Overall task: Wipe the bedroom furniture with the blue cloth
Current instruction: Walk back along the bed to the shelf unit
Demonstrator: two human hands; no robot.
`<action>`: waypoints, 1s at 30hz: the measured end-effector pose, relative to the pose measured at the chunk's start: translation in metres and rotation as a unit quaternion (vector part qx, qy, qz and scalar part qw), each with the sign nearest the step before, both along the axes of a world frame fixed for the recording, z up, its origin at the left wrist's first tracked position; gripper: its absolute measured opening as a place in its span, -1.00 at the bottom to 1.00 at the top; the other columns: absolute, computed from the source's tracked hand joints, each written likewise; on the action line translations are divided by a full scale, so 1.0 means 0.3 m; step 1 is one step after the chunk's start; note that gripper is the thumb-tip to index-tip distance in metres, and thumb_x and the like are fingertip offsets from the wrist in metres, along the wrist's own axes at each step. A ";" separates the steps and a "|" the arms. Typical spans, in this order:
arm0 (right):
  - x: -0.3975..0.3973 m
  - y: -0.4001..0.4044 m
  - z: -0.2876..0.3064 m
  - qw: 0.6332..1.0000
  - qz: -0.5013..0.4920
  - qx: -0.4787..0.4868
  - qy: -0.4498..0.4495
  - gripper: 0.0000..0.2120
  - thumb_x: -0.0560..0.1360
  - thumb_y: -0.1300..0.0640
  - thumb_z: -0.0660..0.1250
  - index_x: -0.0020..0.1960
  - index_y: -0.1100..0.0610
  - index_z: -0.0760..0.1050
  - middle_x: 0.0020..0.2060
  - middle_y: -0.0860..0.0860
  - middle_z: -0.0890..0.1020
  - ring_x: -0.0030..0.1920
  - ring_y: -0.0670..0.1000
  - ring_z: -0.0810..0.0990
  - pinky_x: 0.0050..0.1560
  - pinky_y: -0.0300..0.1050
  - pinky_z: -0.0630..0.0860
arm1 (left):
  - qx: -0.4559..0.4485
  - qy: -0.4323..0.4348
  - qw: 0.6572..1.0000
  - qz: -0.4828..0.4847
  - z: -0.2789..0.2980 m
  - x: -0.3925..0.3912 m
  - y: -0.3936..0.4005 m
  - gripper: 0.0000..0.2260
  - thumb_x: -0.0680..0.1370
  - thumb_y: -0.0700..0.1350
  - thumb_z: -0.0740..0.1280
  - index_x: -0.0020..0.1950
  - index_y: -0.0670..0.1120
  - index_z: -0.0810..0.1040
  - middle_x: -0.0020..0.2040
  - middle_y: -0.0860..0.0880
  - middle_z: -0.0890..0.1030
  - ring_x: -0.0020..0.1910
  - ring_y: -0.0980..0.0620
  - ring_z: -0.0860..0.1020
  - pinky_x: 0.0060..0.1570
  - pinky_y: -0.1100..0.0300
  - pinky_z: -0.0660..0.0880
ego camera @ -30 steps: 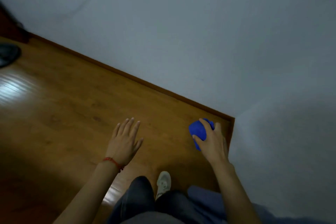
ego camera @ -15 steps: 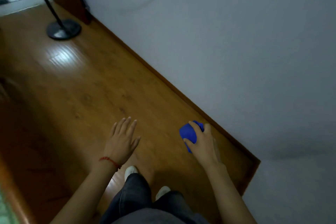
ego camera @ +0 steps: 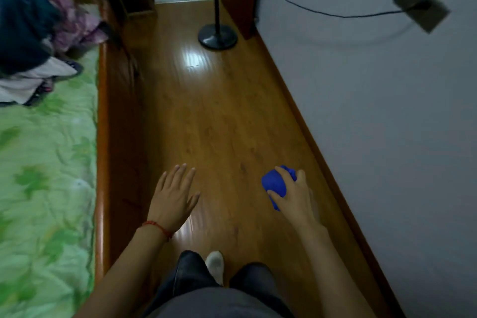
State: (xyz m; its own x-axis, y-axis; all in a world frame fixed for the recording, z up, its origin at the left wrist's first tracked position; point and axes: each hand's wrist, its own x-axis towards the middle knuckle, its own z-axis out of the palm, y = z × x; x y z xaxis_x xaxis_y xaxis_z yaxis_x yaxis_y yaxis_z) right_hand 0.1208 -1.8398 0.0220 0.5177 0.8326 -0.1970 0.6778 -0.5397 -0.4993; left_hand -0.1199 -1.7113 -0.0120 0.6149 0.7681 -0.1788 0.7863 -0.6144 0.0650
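The blue cloth [ego camera: 274,184] is held bunched into a ball in the right hand [ego camera: 293,195], whose fingers are curled closed around it; it is carried in the air above the wooden floor [ego camera: 219,116], touching no surface. The left hand [ego camera: 172,199] is spread flat and open, fingers extended, with nothing in it, and a red string [ego camera: 156,227] is seen around its wrist.

What has changed is the view rather than the hands. A second ago only the floor, the white wall [ego camera: 374,111] and a corner were seen; now the gaze is turned along the passage, and the bed frame [ego camera: 103,137] is brought into sight to the left of the left hand, with the green bedding [ego camera: 44,175] beyond it and a pile of clothes [ego camera: 38,41] at its far end. A lamp stand [ego camera: 217,33] is seen further along the floor from the bed frame, and a cable [ego camera: 322,11] is run along the wall to a socket plate [ego camera: 420,5]. The grip on the cloth and the open left hand are unchanged across that second.

From this it is judged that no wiping is under way: furniture is being looked for or approached. The wooden side rail of the bed frame is judged the nearest candidate, though that cannot be confirmed.
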 end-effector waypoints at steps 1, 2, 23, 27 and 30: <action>-0.002 0.058 0.002 1.000 0.011 0.005 0.002 -0.44 0.47 0.02 0.33 0.41 -0.03 0.20 0.21 0.07 0.28 -0.06 -0.04 0.38 -0.01 -0.18 0.41 | -0.001 0.001 1.000 0.015 0.001 -0.019 0.043 -0.45 0.53 0.14 0.04 0.24 -0.22 0.54 0.18 -0.26 0.56 0.15 -0.25 0.55 0.14 -0.17 0.29; -0.001 0.114 0.003 1.000 0.021 0.009 0.006 -0.44 0.47 0.03 0.33 0.41 -0.02 0.20 0.21 0.07 0.28 -0.06 -0.05 0.37 -0.01 -0.19 0.40 | -0.004 0.002 1.000 0.029 0.003 -0.032 0.086 -0.46 0.52 0.13 0.05 0.24 -0.22 0.54 0.18 -0.26 0.56 0.14 -0.25 0.55 0.14 -0.17 0.28; 0.420 1.365 -0.001 0.988 0.151 -0.001 -0.013 -0.44 0.48 -0.01 0.31 0.41 -0.05 0.18 0.21 0.06 0.28 -0.07 -0.05 0.38 -0.01 -0.14 0.48 | 0.013 -0.003 0.990 0.143 -0.007 0.295 1.104 -0.33 0.63 0.17 -0.20 0.23 -0.23 0.55 0.17 -0.27 0.57 0.14 -0.26 0.55 0.14 -0.18 0.29; 0.483 1.591 0.011 0.987 0.160 -0.011 -0.005 -0.43 0.47 -0.01 0.31 0.41 -0.06 0.18 0.23 0.06 0.27 0.05 0.03 0.45 0.05 -0.07 0.51 | 0.021 -0.018 0.986 0.164 0.015 0.347 1.301 -0.43 0.58 0.15 -0.02 0.25 -0.24 0.52 0.19 -0.29 0.55 0.16 -0.28 0.53 0.15 -0.20 0.26; 0.498 1.755 -0.004 0.986 0.167 -0.007 0.000 -0.43 0.47 0.00 0.32 0.41 -0.04 0.18 0.24 0.07 0.27 0.04 0.02 0.44 0.06 -0.09 0.47 | 0.019 -0.018 0.985 0.169 0.019 0.369 1.449 -0.35 0.63 0.18 -0.16 0.25 -0.24 0.52 0.18 -0.29 0.55 0.15 -0.27 0.54 0.14 -0.20 0.26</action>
